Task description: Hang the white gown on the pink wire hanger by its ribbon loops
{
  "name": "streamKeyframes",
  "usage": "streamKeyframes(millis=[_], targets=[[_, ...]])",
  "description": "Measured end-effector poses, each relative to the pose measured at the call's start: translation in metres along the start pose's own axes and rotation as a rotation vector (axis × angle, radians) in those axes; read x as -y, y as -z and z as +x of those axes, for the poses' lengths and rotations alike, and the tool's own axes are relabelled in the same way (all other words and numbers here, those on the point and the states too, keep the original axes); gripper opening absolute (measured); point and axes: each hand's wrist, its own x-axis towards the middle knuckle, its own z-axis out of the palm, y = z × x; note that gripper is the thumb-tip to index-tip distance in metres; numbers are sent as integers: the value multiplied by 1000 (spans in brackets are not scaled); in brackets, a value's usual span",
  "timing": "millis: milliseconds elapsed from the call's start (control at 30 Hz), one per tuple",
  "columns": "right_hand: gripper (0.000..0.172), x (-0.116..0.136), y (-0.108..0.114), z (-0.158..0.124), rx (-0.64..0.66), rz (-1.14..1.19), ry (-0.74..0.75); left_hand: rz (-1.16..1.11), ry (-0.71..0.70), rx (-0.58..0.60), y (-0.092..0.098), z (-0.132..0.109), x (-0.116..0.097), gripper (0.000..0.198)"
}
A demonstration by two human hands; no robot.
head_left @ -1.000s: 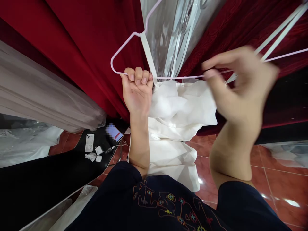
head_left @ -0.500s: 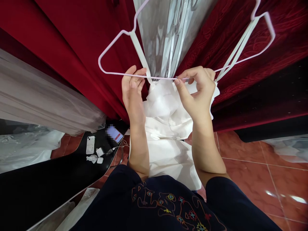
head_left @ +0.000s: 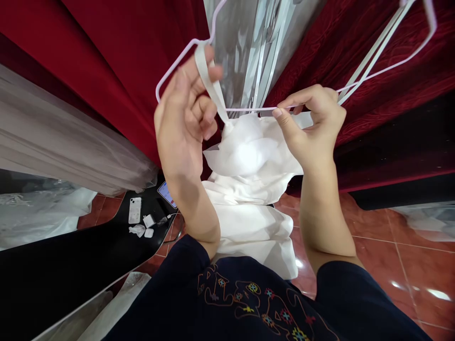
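Observation:
A white garment [head_left: 249, 189] hangs from a thin pale wire hanger [head_left: 391, 64] in front of me, its cloth dropping towards the floor. My left hand [head_left: 186, 118] is raised at the hanger's left shoulder and pinches the garment's left white strap [head_left: 213, 92] between thumb and fingers. My right hand [head_left: 313, 125] pinches the hanger's bottom bar together with the top edge of the white cloth. The right straps [head_left: 373, 54] run up to the hanger's right shoulder.
Dark red curtains [head_left: 117, 61] hang behind, with clear plastic garment covers [head_left: 252, 47] between them. A black table [head_left: 71, 255] at lower left carries two phones [head_left: 135, 210] and small white items. Grey fabric [head_left: 53, 142] drapes at left. The floor is red tile [head_left: 391, 255].
My left hand let go of the hanger's bottom bar and rose to grip the left strap. My right hand came in from the right and closed on the bar and cloth.

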Motion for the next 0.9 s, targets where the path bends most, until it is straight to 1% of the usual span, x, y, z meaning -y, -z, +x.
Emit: streamKeyframes(millis=[67, 100, 167, 233, 267, 333, 400, 433, 467, 533, 600, 633, 667, 733, 800, 833, 867, 900], targets=[[28, 1, 2, -1, -12, -10, 16, -46, 0, -22, -4, 12, -7, 50], [28, 2, 3, -2, -21, -24, 31, -45, -19, -61, -4, 16, -8, 52], [29, 2, 3, -2, -32, -66, 59, -22, -112, -179, 3, 21, -3, 45], [31, 1, 2, -2, -37, -109, 69, 15, -212, -308, 16, 20, 9, 31], [31, 0, 2, -2, -39, -125, 74, 47, -230, -358, 24, 18, 16, 28], [29, 0, -1, -2, -41, -139, 85, 82, -202, -423, 36, 13, 32, 26], [25, 2, -4, -2, -48, -124, 85, 91, -114, -466, 41, 9, 48, 27], [23, 4, -5, -3, -54, -107, 74, 74, -61, -469, 41, 7, 55, 29], [22, 5, -7, -3, -60, -90, 59, 35, -17, -444, 38, 6, 60, 30], [21, 10, -7, -5, -61, -65, 39, -66, 37, -334, 28, 4, 67, 32], [22, 14, -5, -5, -50, -50, 36, -144, 43, -207, 15, 2, 69, 42], [22, 16, -3, -5, -43, -40, 31, -162, 34, -173, 9, 0, 68, 49], [23, 19, -1, -5, -39, -29, 22, -164, 23, -164, 4, -1, 67, 54], [21, 23, 2, -3, -39, 1, 5, -146, 15, -185, -3, -4, 63, 61], [18, 24, 4, 0, -51, 44, 9, -114, 25, -211, -8, -6, 60, 60], [17, 23, 6, 2, -85, 71, 27, -107, 30, -214, -9, -7, 58, 57], [16, 19, 8, 4, -152, 98, 51, -111, 25, -217, -10, -7, 57, 54], [16, 12, 10, 6, -255, 129, 77, -121, 13, -223, -11, -6, 57, 52]])
